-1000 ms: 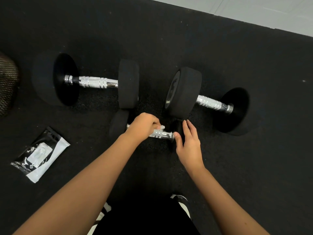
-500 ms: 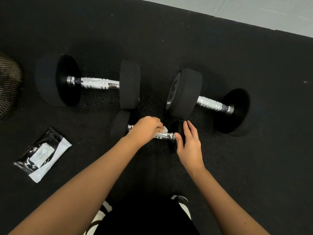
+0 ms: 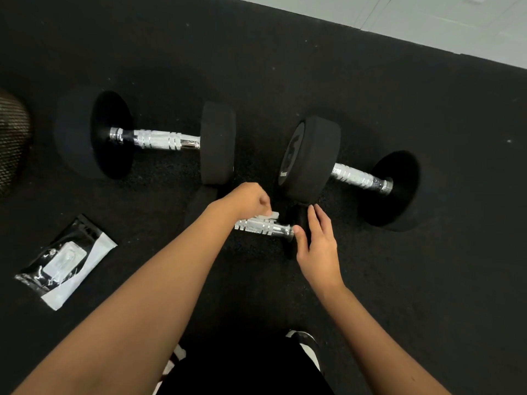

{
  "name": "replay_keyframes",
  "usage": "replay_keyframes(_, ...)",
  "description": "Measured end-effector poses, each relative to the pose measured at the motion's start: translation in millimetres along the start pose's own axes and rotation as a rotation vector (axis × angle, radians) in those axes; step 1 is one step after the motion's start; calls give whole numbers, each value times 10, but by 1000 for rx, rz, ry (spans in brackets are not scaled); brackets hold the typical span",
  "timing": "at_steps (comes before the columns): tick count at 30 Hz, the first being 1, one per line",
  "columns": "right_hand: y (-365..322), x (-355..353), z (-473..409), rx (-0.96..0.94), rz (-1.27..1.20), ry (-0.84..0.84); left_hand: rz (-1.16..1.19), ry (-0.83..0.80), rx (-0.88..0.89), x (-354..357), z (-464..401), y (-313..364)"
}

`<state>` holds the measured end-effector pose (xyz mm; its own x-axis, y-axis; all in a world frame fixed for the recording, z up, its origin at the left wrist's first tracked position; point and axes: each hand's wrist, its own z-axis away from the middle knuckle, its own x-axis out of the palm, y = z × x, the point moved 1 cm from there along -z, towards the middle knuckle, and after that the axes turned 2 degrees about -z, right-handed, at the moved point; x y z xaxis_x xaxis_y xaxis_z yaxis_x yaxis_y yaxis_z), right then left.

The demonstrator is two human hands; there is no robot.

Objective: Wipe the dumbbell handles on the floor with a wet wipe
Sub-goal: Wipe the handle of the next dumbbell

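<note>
Wiping step under way on the small near dumbbell's handle [image 3: 263,227]: left hand [image 3: 247,201] pinches the wet wipe [image 3: 270,215] against it, right hand [image 3: 318,246] flat-fingered steadies its right end; next, the two far handles probably.

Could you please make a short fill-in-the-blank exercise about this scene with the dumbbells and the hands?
1. The number of dumbbells on the floor is ____.
2. The left hand holds a white ____ over the small dumbbell's handle.
3. The right hand rests on the small dumbbell's ____ end weight.
4. The wipe packet lies on the ____ side of the picture.

Missing words: three; wipe; right; left
</note>
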<state>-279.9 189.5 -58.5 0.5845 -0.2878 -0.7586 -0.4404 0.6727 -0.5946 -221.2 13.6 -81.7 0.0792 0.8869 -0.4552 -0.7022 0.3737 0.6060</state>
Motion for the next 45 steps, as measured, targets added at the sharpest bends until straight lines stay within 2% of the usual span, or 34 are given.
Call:
replay_keyframes(6, 9, 4, -9, -7, 7, -4, -197, -202, -188, -66, -242, -33)
replay_keyframes(8, 13, 6, -12, -9, 6, -5, -188, -168, -147, -46, -225, -1)
replay_keyframes(12, 10, 12, -7, -11, 8, 7, 14, -14, -20, -6, -4, -81)
replay_keyframes(14, 11, 16, 8, -13, 11, 6, 16, 40, -16, 31, 47, -103)
replay_keyframes(22, 17, 2, -15, -15, 19, -6, -300, -7, -360, -1, -104, 11)
replay_keyframes(25, 8, 3, -15, -12, 17, -5, -363, 112, -298, 88, -53, 27)
replay_keyframes(31, -7, 0, -8, -9, 24, -5, -233, -12, -192, 80, -41, 100)
replay_keyframes(35, -15, -6, -11, -6, 28, -4, -273, 113, -182, 66, 6, -22)
replay_keyframes(38, -15, 4, -13, -4, 20, -9, -249, 61, -237, 59, -7, 34)
replay_keyframes(42, -21, 10, -9, 1, 23, -5, -212, 95, -97, 150, -20, 136)
replay_keyframes(45, -25, 9, -11, 3, 23, -12, -177, -21, -207, 94, -68, 94)
